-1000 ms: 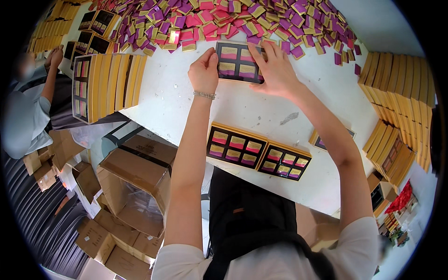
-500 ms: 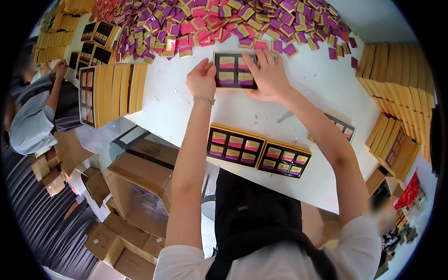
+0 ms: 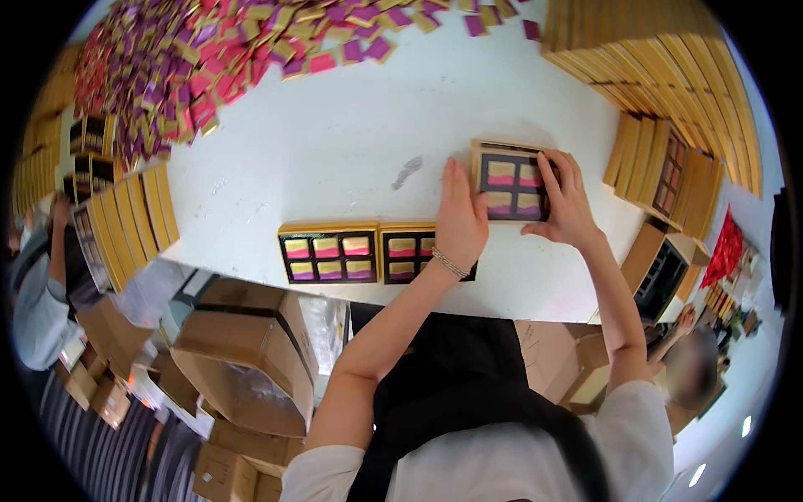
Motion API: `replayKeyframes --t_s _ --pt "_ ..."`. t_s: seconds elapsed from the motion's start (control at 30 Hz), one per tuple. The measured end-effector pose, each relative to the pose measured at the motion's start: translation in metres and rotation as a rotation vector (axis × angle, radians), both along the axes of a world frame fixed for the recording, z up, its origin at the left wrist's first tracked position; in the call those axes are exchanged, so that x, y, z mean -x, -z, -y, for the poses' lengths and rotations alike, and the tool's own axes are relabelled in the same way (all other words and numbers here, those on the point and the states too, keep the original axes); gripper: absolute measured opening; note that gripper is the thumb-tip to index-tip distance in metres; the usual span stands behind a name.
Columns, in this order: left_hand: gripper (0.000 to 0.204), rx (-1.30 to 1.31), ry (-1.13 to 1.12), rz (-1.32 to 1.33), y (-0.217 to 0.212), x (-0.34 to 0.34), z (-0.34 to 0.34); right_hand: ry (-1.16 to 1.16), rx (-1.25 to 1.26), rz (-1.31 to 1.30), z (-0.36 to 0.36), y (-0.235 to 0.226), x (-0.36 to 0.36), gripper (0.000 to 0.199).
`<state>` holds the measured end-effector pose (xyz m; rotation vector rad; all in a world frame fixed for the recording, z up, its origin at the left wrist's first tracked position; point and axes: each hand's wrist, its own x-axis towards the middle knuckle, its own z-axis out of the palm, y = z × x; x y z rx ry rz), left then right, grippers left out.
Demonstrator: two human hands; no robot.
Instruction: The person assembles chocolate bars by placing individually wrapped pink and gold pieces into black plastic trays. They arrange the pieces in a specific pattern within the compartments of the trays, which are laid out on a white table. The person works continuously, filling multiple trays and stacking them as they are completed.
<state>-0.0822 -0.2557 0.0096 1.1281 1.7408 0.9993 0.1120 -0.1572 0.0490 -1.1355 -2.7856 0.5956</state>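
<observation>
A worker's 2 hands frame a dark, gold-edged box point(image 3: 513, 188) at the right-hand part of a white table point(image 3: 335, 142), in the busy room where I stand. The left hand point(image 3: 462, 222), a beaded bracelet point(image 3: 450, 263) at its wrist, lies along the box's left side, fingers straight and together. The right hand point(image 3: 573, 205) is spread at the right side, fingertips on the upper right edge and thumb apart near the lower corner; how firmly either presses, I cannot tell. The box shows 4 windows, gold over pink in the upper row and gold over purple in the lower. Nearer the worker, a 6-window box point(image 3: 331, 257) sits beside a second windowed box point(image 3: 406, 253), partly covered by the left wrist. Purple, pink and gold packets point(image 3: 209, 58) spread across the far left, while tall gold stacks point(image 3: 661, 75) stand at the far right. Below the table edge gapes a brown carton point(image 3: 234, 351); at far left is a co-worker point(image 3: 42, 301) in a pale top.
</observation>
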Motion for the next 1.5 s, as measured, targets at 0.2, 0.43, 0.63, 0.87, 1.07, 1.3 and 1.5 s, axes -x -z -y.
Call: replayKeyframes --t_s 0.2,0.43,0.63,0.87,1.07,1.3,1.5 --pt "0.053 0.098 -0.046 0.321 0.008 -0.025 -0.022 1.019 0.602 -1.007 0.037 0.095 -0.039 0.074" --pt "0.044 0.099 -0.069 0.499 0.016 -0.035 -0.029 1.176 0.977 -1.341 0.062 0.047 -0.029 0.064" --pt "0.043 0.036 0.000 0.412 0.021 -0.038 -0.043 1.084 0.662 -1.202 0.069 0.073 -0.032 0.061" --pt "0.059 0.013 -0.061 0.074 0.031 0.008 -0.032 1.036 0.360 -0.619 0.033 0.094 -0.007 0.042" --pt "0.057 -0.357 -0.463 -0.061 -0.090 0.108 0.191 0.758 -0.378 -0.288 0.105 0.044 -0.046 0.054" --pt "0.024 0.440 -1.476 -0.513 0.051 0.283 0.623 -0.031 0.073 -0.407 0.262 -0.026 0.160 0.048" --pt "0.035 1.182 -1.064 -0.389 0.162 0.338 0.791 -0.446 0.073 -0.236 0.348 -0.031 0.251 0.047"
